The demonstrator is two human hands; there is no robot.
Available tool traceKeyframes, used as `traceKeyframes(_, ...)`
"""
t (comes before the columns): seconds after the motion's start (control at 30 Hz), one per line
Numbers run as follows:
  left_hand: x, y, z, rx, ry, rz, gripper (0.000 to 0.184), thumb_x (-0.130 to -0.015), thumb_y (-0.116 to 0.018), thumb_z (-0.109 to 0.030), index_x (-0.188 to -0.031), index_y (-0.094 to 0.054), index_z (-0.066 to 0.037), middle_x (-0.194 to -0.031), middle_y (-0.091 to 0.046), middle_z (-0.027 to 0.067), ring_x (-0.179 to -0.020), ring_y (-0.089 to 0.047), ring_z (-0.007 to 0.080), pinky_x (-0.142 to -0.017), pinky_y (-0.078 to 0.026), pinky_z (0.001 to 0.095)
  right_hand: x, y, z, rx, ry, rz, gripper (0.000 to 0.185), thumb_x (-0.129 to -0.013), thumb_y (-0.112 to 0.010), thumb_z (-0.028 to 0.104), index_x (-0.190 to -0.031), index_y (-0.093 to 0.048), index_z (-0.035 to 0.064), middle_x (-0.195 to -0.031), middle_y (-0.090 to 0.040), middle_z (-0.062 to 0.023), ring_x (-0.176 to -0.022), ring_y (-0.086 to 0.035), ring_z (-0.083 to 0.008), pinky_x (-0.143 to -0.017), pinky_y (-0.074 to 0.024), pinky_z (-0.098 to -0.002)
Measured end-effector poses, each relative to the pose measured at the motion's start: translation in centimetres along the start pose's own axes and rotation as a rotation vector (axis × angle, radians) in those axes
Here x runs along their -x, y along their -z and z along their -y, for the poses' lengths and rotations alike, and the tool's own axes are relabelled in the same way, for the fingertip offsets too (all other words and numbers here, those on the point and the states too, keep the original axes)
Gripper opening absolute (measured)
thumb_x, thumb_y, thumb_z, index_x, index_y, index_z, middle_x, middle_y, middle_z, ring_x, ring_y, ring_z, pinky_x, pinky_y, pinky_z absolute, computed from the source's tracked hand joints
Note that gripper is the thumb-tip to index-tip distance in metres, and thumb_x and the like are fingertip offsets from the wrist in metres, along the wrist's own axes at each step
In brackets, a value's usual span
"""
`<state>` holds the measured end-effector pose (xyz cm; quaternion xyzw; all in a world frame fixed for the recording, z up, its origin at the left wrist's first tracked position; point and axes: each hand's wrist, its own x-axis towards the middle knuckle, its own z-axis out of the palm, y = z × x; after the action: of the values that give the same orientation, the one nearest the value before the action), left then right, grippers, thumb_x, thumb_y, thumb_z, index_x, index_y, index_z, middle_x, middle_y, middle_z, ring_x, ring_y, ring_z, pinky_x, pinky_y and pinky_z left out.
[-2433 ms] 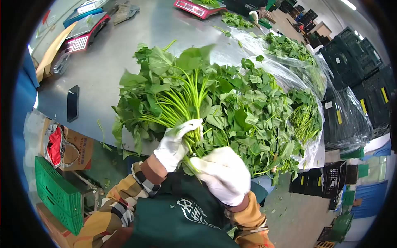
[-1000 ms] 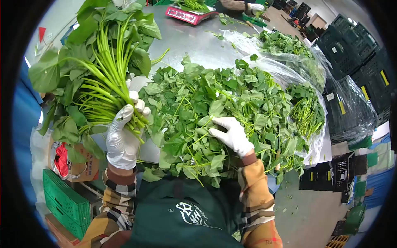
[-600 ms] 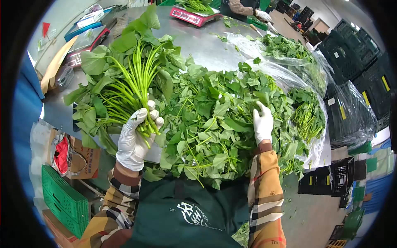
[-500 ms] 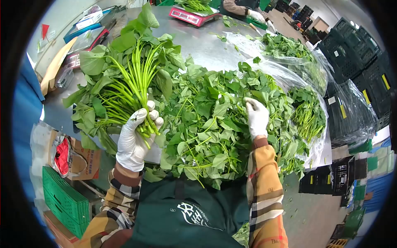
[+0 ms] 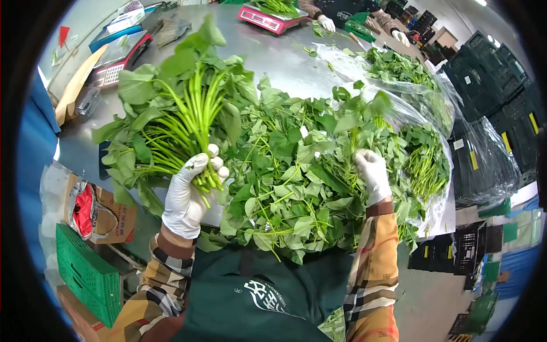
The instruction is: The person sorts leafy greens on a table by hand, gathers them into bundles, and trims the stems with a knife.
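My left hand (image 5: 191,191), in a white glove, is wrapped round the stem ends of a thick bunch of leafy greens (image 5: 196,114). The long green stems fan upward and to the left, with broad leaves around them. My right hand (image 5: 373,174), gloved too, is closed over the right side of a wide pile of loose leafy greens (image 5: 285,171). From its pinched fingers a leafy sprig (image 5: 354,128) rises, its upper leaves blurred. Part of the pile sits directly between my two hands.
Clear plastic film (image 5: 387,94) with more greens lies at the right of the metal table (image 5: 273,60). Red scales (image 5: 273,18) stand at the back, near another person's gloved hand (image 5: 326,23). Dark crates (image 5: 478,74) are stacked right; green crates (image 5: 85,273) are lower left.
My right hand has moved right and slightly down, and a leafy sprig now stands up from its fingers. My left hand still grips the bunch. The other person's hands have shifted.
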<state>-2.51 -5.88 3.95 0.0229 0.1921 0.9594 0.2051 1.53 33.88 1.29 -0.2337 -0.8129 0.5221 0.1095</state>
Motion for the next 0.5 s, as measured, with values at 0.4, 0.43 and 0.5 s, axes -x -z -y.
traceKeyframes(0.4, 0.6, 0.3, 7.1, -0.229, 0.346, -0.254, 0.028, -0.089, -0.056, -0.006, -0.114, -0.057, 0.007, -0.098, -0.064, 0.0121, -0.087, -0.063, 0.0209, -0.081, -0.054, 0.0345, 10.6, -7.7, 5.0, -0.565, 0.038, 0.297, 0.023, -0.087, -0.064, 0.012, -0.105, -0.064, -0.0020, -0.083, -0.064, -0.0023, -0.070, -0.055, -0.0086, -0.063, -0.0452, -0.0226)
traceKeyframes(0.43, 0.7, 0.4, 7.2, -0.234, 0.338, -0.244, 0.028, -0.089, -0.056, -0.006, -0.115, -0.057, 0.007, -0.098, -0.064, 0.0117, -0.088, -0.063, 0.0209, -0.081, -0.053, 0.0345, 10.9, -8.0, 5.3, -0.602, -0.027, 0.359, 0.023, -0.086, -0.065, 0.010, -0.105, -0.064, -0.0022, -0.084, -0.064, -0.0022, -0.069, -0.055, -0.0083, -0.063, -0.0455, -0.0223)
traceKeyframes(0.5, 0.8, 0.5, 7.0, -0.228, 0.331, -0.228, 0.029, -0.090, -0.054, -0.005, -0.115, -0.057, 0.008, -0.100, -0.065, 0.0116, -0.091, -0.063, 0.0208, -0.083, -0.053, 0.0345, 11.2, -9.2, 5.7, -0.566, 0.002, 0.315, 0.021, -0.088, -0.063, 0.009, -0.106, -0.064, -0.0022, -0.084, -0.064, -0.0011, -0.067, -0.055, -0.0065, -0.062, -0.0455, -0.0221)
